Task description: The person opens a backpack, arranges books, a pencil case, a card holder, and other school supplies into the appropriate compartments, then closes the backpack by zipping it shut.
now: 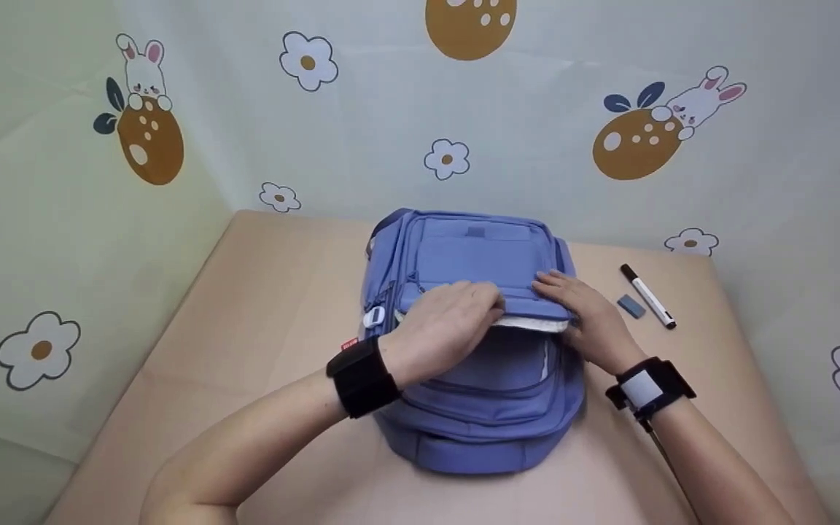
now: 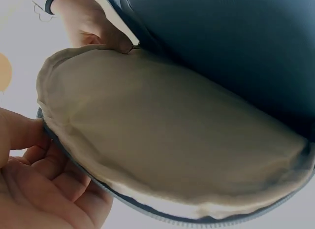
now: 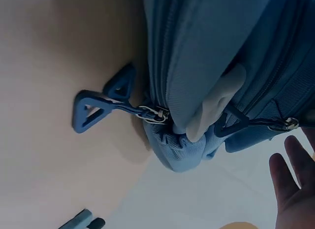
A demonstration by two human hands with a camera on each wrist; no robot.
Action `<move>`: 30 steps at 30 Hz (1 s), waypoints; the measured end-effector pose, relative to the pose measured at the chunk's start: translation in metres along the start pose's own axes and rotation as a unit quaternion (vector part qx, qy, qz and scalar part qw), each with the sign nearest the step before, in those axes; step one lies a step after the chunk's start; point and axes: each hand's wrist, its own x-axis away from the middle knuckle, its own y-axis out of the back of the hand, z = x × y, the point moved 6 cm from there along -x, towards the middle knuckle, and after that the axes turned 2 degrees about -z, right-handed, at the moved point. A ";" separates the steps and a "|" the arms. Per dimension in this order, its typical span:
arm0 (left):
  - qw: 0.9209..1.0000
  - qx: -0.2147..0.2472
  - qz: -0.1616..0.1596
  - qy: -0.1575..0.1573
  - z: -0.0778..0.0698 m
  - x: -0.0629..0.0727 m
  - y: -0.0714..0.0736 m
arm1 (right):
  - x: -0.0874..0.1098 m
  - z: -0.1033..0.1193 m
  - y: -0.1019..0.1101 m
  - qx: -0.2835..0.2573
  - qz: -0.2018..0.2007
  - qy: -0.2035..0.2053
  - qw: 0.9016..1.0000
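Observation:
A blue backpack (image 1: 478,255) lies on the table, its front pocket flap folded up and showing a pale lining (image 2: 167,120). My left hand (image 1: 445,321) holds the flap's zippered edge; in the left wrist view the thumb (image 2: 22,133) lies above that edge and curled fingers beneath. At the flap's right end is my right hand (image 1: 595,321), fingers stretched over the bag's side. Its thumb (image 2: 123,42) touches the pocket's corner in the left wrist view. Straight fingers (image 3: 288,177) show in the right wrist view. Triangular zipper pulls (image 3: 93,108) hang beside the bag.
Right of the backpack, a marker pen (image 1: 647,295) with a black cap lies by a small blue-grey eraser-like block (image 1: 631,306). A light cloth wall (image 1: 362,131) printed with rabbits and flowers borders the pinkish table (image 1: 281,292) behind and at the sides.

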 end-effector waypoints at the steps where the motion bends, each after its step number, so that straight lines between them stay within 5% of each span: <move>1: 1.000 0.006 -0.004 -0.003 0.001 0.000 0.001 | -0.002 -0.002 0.000 -0.008 0.005 -0.009 1.000; 5: 0.999 0.039 -0.024 -0.019 0.008 0.005 0.004 | -0.008 -0.006 0.001 -0.029 0.017 -0.036 0.999; 8: 0.997 0.067 -0.033 -0.004 0.024 0.011 0.007 | -0.011 -0.009 0.002 -0.038 0.018 -0.055 0.998; 14: 0.992 0.113 -0.026 0.054 0.084 0.030 0.008 | -0.012 -0.020 0.004 -0.040 0.011 -0.137 0.990; 19: 0.986 0.147 0.027 0.073 0.130 0.043 -0.012 | -0.013 -0.029 0.006 -0.031 -0.002 -0.211 0.977; 23: 0.982 0.161 0.045 0.083 0.150 0.038 -0.031 | -0.016 -0.034 0.004 -0.046 0.013 -0.252 0.967; 30: 0.966 0.216 -0.005 0.144 0.167 0.020 -0.047 | -0.024 -0.041 0.000 -0.087 0.047 -0.293 0.951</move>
